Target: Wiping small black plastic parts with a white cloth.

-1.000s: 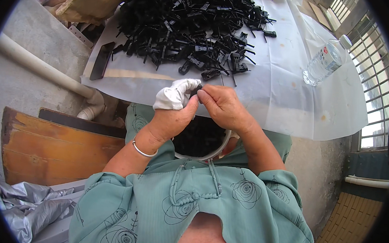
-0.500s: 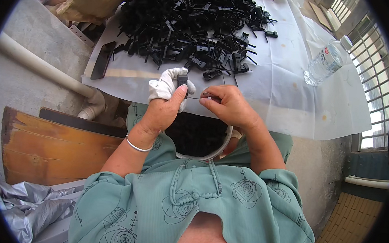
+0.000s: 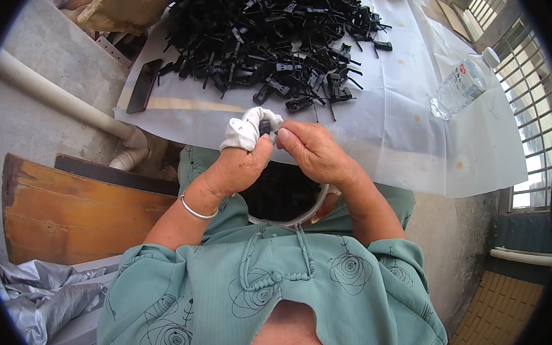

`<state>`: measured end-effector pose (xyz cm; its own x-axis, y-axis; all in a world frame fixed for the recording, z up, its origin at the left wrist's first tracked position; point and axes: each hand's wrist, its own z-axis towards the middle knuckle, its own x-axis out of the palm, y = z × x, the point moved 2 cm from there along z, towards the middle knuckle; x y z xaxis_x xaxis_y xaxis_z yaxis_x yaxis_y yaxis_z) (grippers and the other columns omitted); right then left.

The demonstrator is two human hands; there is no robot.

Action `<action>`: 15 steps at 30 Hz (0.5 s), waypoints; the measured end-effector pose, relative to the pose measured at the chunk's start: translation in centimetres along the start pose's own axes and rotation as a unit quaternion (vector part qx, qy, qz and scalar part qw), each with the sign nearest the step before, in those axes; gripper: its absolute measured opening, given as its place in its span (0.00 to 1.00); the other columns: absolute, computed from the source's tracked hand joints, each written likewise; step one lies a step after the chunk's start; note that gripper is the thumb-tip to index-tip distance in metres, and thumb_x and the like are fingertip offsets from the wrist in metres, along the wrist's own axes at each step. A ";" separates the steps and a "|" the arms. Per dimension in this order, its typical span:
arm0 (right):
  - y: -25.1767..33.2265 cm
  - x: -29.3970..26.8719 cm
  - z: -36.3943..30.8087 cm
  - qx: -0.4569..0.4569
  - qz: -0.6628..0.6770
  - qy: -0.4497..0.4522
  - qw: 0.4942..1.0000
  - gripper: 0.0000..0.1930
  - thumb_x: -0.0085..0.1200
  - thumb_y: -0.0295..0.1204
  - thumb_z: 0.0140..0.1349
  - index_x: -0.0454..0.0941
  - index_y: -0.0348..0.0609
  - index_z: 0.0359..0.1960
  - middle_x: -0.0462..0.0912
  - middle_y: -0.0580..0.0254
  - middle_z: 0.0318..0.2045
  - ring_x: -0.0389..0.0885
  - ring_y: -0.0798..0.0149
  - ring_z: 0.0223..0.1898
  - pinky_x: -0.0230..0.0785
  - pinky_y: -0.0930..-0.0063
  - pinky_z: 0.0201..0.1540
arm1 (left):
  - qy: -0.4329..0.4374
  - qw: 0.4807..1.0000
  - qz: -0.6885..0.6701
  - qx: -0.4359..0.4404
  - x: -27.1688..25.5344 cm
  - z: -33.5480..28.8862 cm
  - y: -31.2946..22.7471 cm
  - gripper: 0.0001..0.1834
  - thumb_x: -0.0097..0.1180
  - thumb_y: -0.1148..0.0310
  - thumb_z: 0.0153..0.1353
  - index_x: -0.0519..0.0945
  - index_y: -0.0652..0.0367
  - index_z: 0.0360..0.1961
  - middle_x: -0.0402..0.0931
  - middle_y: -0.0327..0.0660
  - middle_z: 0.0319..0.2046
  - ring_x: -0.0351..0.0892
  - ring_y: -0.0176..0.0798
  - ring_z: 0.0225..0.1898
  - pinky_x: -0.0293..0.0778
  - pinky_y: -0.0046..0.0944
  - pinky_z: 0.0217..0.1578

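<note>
Over the near edge of the table, my left hand (image 3: 244, 153), its fingers covered by a white cloth glove and its thumb bare, grips a small black plastic part (image 3: 265, 128). My bare right hand (image 3: 316, 151) is closed in a pinch right beside that part, thumb and forefinger almost meeting the glove. What the right fingers hold is mostly hidden. Beyond both hands spreads a large heap of black plastic parts (image 3: 265, 39) with thin stems. Below them, between my knees, stands a round pale-rimmed bucket (image 3: 318, 208) with a dark mass of black pieces inside.
A pale plastic sheet (image 3: 410, 149) covers the table. A dark phone (image 3: 145, 86) lies at its left edge, and a clear water bottle (image 3: 462, 88) stands at the right. On the left are a pipe (image 3: 59, 93) and a brown wooden board (image 3: 78, 208). A barred window (image 3: 532, 118) is at right.
My right hand has moved left and slightly up against the left hand. The thin dark piece seen in its pinch before is now hidden. The left hand has shifted slightly right and tilted.
</note>
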<state>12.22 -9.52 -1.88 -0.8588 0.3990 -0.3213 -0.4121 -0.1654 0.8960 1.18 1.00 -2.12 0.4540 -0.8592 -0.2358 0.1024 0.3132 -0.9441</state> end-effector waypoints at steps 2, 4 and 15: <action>-0.6 0.2 0.0 0.017 0.009 0.013 1.000 0.12 0.45 0.31 0.64 0.72 0.35 0.26 0.71 0.56 0.18 0.67 0.64 0.21 0.63 0.71 0.27 | 0.005 0.998 0.054 0.018 0.3 0.1 -0.6 0.12 0.41 0.78 0.54 0.68 0.64 0.41 0.69 0.41 0.28 0.68 0.37 0.29 0.68 0.35 0.32; -1.1 0.9 0.1 0.032 0.018 0.028 0.999 0.12 0.44 0.31 0.64 0.71 0.35 0.26 0.71 0.55 0.18 0.67 0.62 0.21 0.63 0.70 0.27 | 0.007 0.993 0.108 0.037 0.5 0.1 -1.0 0.12 0.41 0.78 0.53 0.68 0.65 0.40 0.70 0.45 0.29 0.70 0.43 0.29 0.69 0.38 0.33; -0.9 -2.7 -0.8 0.092 -0.408 -0.150 0.896 0.10 0.49 0.32 0.58 0.70 0.39 0.25 0.76 0.52 0.22 0.74 0.47 0.24 0.67 0.61 0.27 | -0.016 0.914 0.387 0.123 -1.9 -0.9 -1.8 0.19 0.53 0.71 0.53 0.73 0.66 0.47 0.73 0.55 0.44 0.72 0.54 0.46 0.68 0.44 0.49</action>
<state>14.67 -11.17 -2.11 -0.1618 0.5492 -0.8199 -0.7849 0.4320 0.4442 -0.66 1.76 -0.19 0.4996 -0.3303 -0.8008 -0.0664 0.9071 -0.4156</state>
